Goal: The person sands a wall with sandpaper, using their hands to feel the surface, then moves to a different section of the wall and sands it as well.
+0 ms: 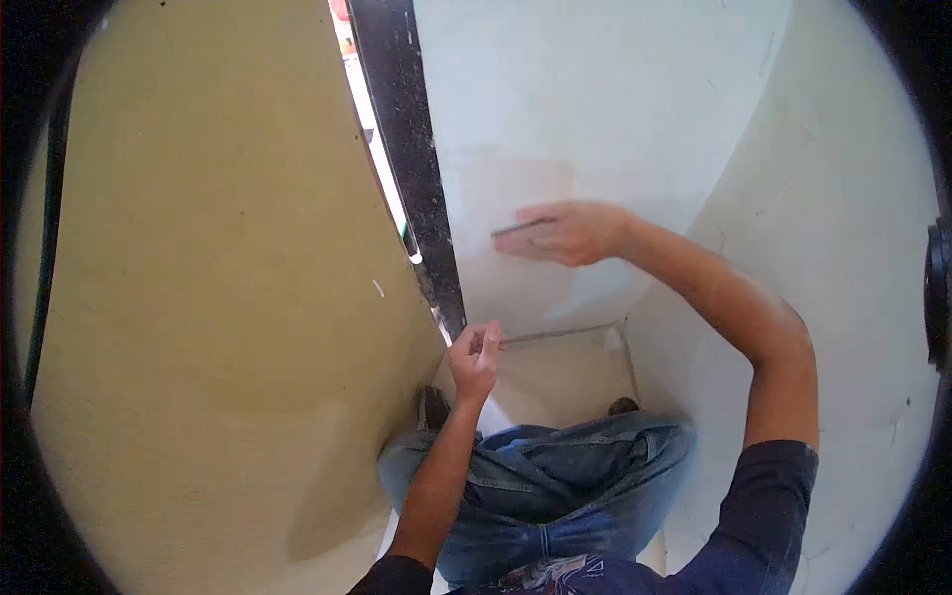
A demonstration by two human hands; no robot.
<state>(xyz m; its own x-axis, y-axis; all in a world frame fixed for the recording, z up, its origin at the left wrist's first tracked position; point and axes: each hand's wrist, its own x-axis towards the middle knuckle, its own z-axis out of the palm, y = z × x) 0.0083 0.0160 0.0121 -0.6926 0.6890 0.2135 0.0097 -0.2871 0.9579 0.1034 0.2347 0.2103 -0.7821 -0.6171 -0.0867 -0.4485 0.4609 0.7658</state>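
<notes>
White wall (595, 89): R hand (563, 234) clamping thin pc (523, 227); L hand (475, 361) half-open; shirt print (567, 573) illeg.

The faded blue jeans (585, 476) have visible seams and paler worn patches. Above their waist sits a dark navy short-sleeved T-shirt (729, 555), its front printed with a pale graphic (567, 573) and a small triangular outline (595, 567). Dark footwear (432, 408) shows partly beyond the jeans.
</notes>
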